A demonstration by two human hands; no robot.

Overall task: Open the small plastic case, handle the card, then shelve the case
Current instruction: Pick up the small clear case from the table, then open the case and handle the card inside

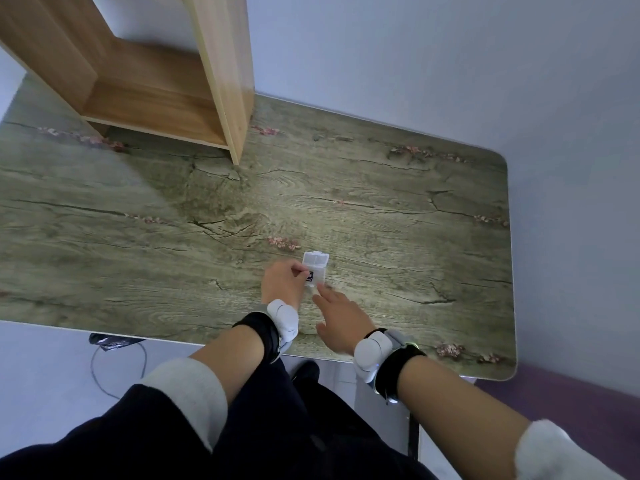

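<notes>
Dark trousers (284, 441) fill the bottom of the frame, with my two forearms reaching up from them, each with a pale sleeve cuff pushed back and a black strap carrying a white tracker at the wrist. Just above centre-bottom, my left hand (283, 282) pinches a small dark card (310, 276) between thumb and fingertips, holding it at the left edge of the small clear plastic case (314, 268). That case lies open on the wood-print table (398, 216), lid folded back toward the top of the frame (its compartments look pale, and I cannot tell whether the card is fully clear of the case). My right hand (341, 318) is spread loosely, fingers open, its index fingertip at the case's near edge, gripping nothing. In the upper left, a light wooden shelf unit (166, 81) stands on the table, well apart from the case.
</notes>
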